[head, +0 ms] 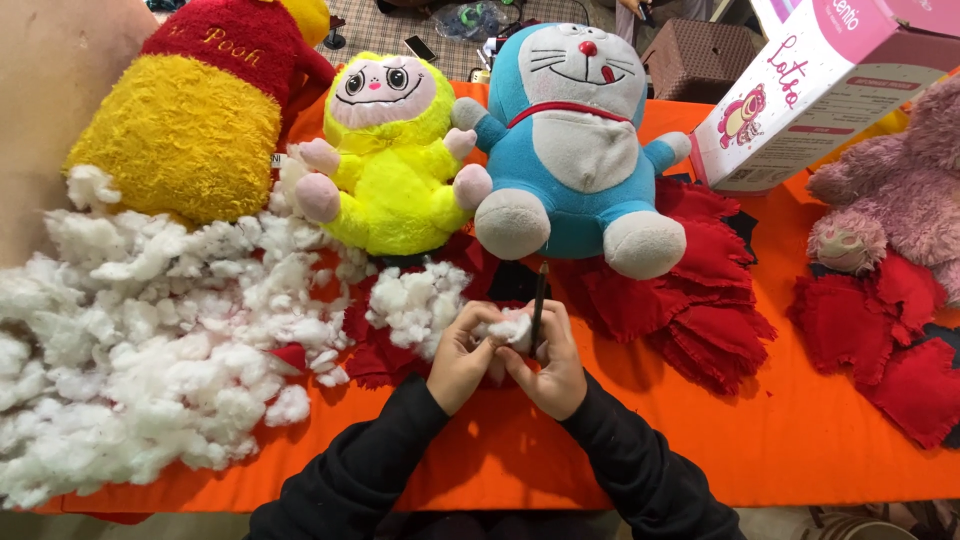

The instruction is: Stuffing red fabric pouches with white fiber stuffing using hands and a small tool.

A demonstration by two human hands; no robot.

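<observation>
The left hand [462, 357] and right hand [549, 362] press together over the orange table cloth [780, 440], both pinching 1 small tuft of white stuffing [514, 327]; the right also grips a thin dark stick [538, 305], held upright. A heap of loose white fibre filling [150, 340] lies left, and red fabric pieces [690, 300] right, below a blue and white plush cat [572, 140].

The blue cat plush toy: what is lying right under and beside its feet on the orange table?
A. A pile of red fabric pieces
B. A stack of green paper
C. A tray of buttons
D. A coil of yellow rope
A. The blue cat plush toy sits at the back of the orange table, and ragged-edged red fabric pieces spread out under and to the side of its feet.
</observation>
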